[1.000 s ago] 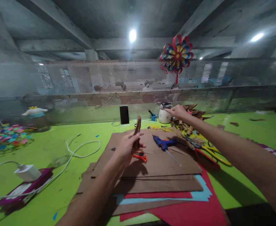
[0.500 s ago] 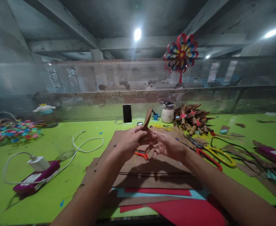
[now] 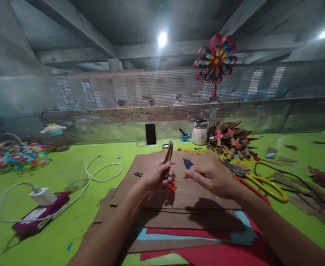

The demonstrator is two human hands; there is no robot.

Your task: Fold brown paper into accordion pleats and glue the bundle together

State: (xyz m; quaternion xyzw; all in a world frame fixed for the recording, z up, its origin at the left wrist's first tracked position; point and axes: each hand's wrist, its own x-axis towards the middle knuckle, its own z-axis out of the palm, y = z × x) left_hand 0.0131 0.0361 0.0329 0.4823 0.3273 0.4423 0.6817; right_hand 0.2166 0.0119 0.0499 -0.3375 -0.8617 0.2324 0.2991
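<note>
My left hand (image 3: 158,177) is closed around a folded strip of brown cardboard (image 3: 168,151), which stands upright above the fingers. My right hand (image 3: 211,177) is curled around a small blue tool with a dark pointed tip (image 3: 188,164); its kind is unclear because the palm hides the rest. The hands are apart, over stacked brown cardboard sheets (image 3: 146,162). Just below the left fingers shows an orange-red handle (image 3: 171,186), partly covered. A flat dark piece (image 3: 138,174) lies on the cardboard to the left.
Large scissors with yellow handles (image 3: 270,188) lie at right near a heap of cardboard pieces with stars (image 3: 229,138). A pale bottle (image 3: 199,133) and black phone (image 3: 150,133) stand behind. White cable (image 3: 107,179) and a purple power strip (image 3: 44,212) are at left; red sheets (image 3: 220,255) lie in front.
My right hand has drawn away from the left to the right and now holds the blue tool. My left hand has lowered slightly, still gripping the cardboard strip.
</note>
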